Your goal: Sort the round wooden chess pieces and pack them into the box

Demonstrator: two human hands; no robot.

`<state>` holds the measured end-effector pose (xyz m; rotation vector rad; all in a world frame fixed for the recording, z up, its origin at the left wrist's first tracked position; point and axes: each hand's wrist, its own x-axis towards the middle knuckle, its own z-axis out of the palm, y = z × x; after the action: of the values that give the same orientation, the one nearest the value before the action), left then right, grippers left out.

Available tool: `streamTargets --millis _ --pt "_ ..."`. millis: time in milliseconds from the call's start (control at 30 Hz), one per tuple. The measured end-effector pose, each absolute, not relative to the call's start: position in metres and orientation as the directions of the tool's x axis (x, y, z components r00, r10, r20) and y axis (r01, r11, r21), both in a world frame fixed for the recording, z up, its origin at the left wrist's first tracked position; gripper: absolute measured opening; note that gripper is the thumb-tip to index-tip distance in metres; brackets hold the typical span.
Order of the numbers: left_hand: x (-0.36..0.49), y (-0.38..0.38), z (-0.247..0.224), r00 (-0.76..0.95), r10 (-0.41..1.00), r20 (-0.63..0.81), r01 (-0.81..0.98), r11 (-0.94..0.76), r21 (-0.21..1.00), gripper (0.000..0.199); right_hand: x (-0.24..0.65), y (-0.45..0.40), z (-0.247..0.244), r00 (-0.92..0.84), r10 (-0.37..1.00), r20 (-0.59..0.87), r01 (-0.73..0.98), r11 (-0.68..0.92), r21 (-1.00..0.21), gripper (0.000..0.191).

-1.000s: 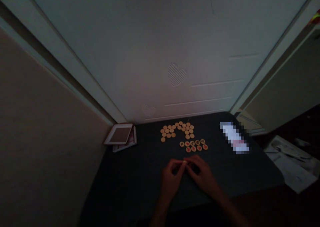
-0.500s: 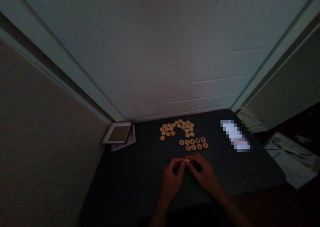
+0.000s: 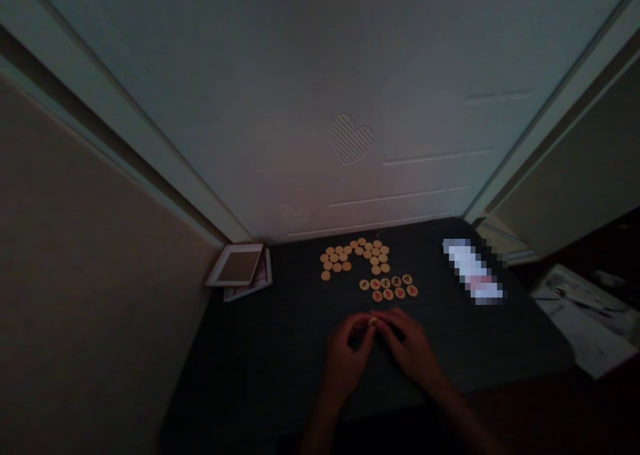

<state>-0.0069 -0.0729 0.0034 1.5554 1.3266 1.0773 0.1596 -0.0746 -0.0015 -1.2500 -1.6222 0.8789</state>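
A small round wooden Chinese chess piece is pinched between the fingertips of both hands, just above the dark table. My left hand grips it from the left, thumb and forefinger closed. From the right, my right hand holds the same piece; most of it is hidden by fingers. Beyond my hands lie two short rows of face-up pieces with red or black characters. Farther back, several blank-side-up pieces form a loose arch.
On the left of the table, a white-framed flat item rests on a box-like thing. A pixelated white object lies at the right. Behind the table rises a pale panel with embossed hearts. Boxes or papers stand beyond the right edge.
Both hands stay together and the fingers have shifted slightly around the piece, which shows a little differently. The laid-out pieces keep their places; the view has moved very slightly.
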Motion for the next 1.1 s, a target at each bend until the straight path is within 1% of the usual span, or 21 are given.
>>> streamTargets --millis 200,367,500,767,900,1000,1100 --pt "-0.0080 -0.0733 0.0055 0.097 0.991 0.088 0.296 -0.113 0.948 0.020 0.1588 -0.0747 -0.0029 -0.046 0.977 0.206 0.355 0.209 -0.911 0.024" --pt "-0.0075 -0.0742 0.0069 0.139 0.988 0.071 0.274 -0.107 0.956 0.023 0.1576 -0.0749 -0.0030 -0.017 0.987 0.159 0.332 0.155 -0.930 0.024" --pt "-0.0065 -0.0746 0.0079 0.127 0.989 0.072 0.287 -0.107 0.952 0.023 0.1576 -0.0748 -0.0022 -0.014 0.993 0.121 0.341 0.118 -0.933 0.022" --pt "-0.0076 -0.0753 0.0087 0.159 0.985 0.061 0.290 -0.106 0.951 0.022 0.1589 -0.0749 -0.0043 -0.001 0.989 0.148 0.349 0.139 -0.927 0.024" --pt "-0.0074 -0.0755 0.0078 0.173 0.983 0.054 0.296 -0.104 0.949 0.021 0.1587 -0.0748 -0.0013 0.009 0.990 0.138 0.351 0.126 -0.928 0.025" --pt "-0.0063 -0.0753 0.0061 0.155 0.984 0.084 0.313 -0.129 0.941 0.019 0.1587 -0.0742 -0.0012 0.011 0.992 0.129 0.351 0.117 -0.929 0.024" --pt "-0.0057 -0.0751 0.0045 0.153 0.981 0.122 0.319 -0.166 0.933 0.018 0.1588 -0.0735 -0.0038 0.002 0.989 0.150 0.365 0.139 -0.921 0.024"
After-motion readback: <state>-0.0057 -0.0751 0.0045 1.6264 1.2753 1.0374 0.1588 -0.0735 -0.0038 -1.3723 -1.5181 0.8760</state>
